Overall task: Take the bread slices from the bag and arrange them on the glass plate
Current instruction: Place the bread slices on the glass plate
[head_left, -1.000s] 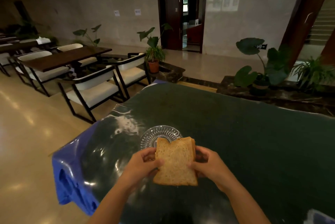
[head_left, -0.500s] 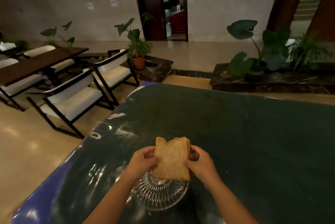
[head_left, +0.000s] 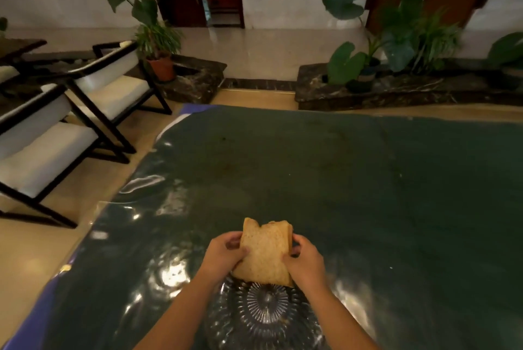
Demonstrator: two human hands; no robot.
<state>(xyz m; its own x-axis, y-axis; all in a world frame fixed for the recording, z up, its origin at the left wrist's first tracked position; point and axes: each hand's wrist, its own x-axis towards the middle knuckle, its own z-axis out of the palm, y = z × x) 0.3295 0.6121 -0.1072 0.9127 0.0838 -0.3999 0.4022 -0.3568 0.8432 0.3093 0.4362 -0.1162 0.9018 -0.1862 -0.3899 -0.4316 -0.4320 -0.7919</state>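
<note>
I hold a small stack of brown bread slices (head_left: 266, 253) in both hands, tilted with the flat face toward me and a notch in its top edge. My left hand (head_left: 223, 254) grips its left edge and my right hand (head_left: 304, 262) grips its right edge. The ribbed glass plate (head_left: 264, 318) lies on the table just below the bread and between my forearms; its far rim is hidden behind the slices. No bag is in view.
The table (head_left: 368, 194) wears a dark green cloth under shiny clear film, with a blue edge at the left. White-cushioned black chairs (head_left: 56, 134) stand to the left. Potted plants (head_left: 158, 38) on stone ledges lie beyond the table.
My view has tilted down, so the plate now appears below the bread instead of behind it. Both hands keep the same grip on the slices.
</note>
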